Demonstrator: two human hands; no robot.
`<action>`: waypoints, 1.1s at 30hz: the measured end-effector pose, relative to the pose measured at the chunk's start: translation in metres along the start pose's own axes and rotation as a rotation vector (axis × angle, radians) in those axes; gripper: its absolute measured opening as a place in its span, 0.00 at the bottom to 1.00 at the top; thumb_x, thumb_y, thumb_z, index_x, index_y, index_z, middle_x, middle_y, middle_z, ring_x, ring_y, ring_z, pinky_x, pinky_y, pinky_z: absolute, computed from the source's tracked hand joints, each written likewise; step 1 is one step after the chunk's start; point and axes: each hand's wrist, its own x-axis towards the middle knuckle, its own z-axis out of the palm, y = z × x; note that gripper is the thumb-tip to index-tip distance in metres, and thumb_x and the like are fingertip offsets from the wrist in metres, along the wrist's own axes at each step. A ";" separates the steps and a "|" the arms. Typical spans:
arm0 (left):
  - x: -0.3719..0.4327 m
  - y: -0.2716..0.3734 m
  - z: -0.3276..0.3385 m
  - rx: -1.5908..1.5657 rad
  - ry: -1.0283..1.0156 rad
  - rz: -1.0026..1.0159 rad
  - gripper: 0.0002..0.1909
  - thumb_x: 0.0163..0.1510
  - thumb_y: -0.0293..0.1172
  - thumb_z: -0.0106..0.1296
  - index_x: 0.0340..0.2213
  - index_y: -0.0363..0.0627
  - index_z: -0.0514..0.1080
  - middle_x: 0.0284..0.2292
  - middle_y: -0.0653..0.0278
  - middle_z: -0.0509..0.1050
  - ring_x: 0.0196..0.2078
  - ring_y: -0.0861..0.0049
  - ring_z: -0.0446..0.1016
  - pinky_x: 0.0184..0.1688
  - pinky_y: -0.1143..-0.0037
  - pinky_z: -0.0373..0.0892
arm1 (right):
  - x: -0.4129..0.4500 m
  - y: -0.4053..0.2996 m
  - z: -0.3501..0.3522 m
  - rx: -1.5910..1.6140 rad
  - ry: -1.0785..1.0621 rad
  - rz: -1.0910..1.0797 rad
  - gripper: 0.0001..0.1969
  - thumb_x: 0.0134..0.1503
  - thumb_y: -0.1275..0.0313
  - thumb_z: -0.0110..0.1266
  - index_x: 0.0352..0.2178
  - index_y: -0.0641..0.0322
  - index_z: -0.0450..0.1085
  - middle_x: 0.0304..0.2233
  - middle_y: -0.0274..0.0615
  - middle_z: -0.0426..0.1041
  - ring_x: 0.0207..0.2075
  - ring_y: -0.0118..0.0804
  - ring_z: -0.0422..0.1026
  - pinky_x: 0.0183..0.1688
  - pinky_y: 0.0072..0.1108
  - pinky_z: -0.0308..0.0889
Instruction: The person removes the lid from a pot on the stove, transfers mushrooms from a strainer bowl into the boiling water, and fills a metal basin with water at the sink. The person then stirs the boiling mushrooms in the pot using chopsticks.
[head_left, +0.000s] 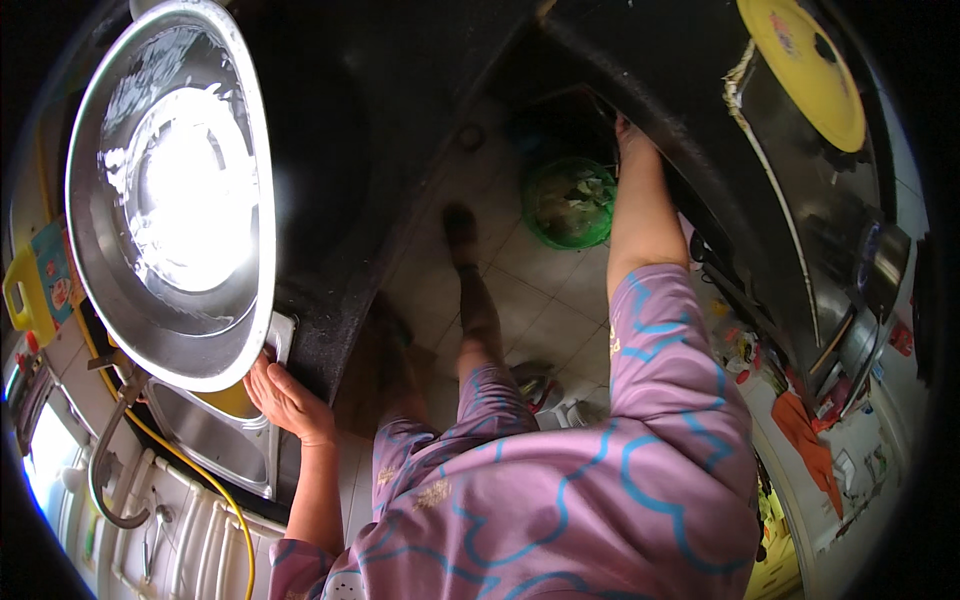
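A large metal basin (259, 300) with water and a bright glare in it stands on the dark counter at the left. My left hand (289, 394) is beside its near rim, fingers extended, over the edge of a steel sink (217, 442); part of the fingers is hidden, and I cannot tell whether they touch the rim. My right arm reaches far forward under the dark counter edge at the upper right. My right hand (628, 139) is mostly in shadow there, so its grip cannot be made out. Just below it, a green-rimmed bin (570, 244) with scraps in it stands on the floor.
A yellow lid (817, 90) lies at the upper right, near pans (881, 262). A curved faucet (105, 465) and a yellow hose (202, 461) are by the sink. A yellow jug (34, 292) stands at the far left. An orange cloth (806, 442) is at the right.
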 end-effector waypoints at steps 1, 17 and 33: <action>-0.001 0.000 -0.002 -0.006 -0.003 -0.023 0.25 0.63 0.40 0.26 0.43 0.31 0.68 0.43 0.50 0.71 0.51 0.53 0.63 0.60 0.63 0.50 | -0.001 -0.001 0.001 0.009 0.002 -0.004 0.09 0.55 0.66 0.52 0.36 0.55 0.68 0.33 0.34 0.72 0.30 0.28 0.69 0.26 0.14 0.68; -0.002 -0.007 0.001 0.020 -0.080 -0.040 0.25 0.62 0.42 0.26 0.52 0.42 0.63 0.44 0.59 0.71 0.51 0.66 0.66 0.61 0.64 0.48 | -0.040 -0.019 -0.083 -0.085 0.079 -0.028 0.11 0.53 0.65 0.54 0.22 0.57 0.62 0.16 0.32 0.64 0.13 0.22 0.60 0.13 0.12 0.56; 0.002 -0.012 0.000 -0.039 -0.057 -0.015 0.24 0.61 0.43 0.32 0.53 0.46 0.62 0.48 0.60 0.69 0.52 0.67 0.64 0.59 0.65 0.50 | -0.316 -0.044 -0.166 -0.347 -0.183 -0.004 0.05 0.52 0.74 0.49 0.25 0.57 0.61 0.15 0.33 0.62 0.14 0.23 0.60 0.12 0.13 0.51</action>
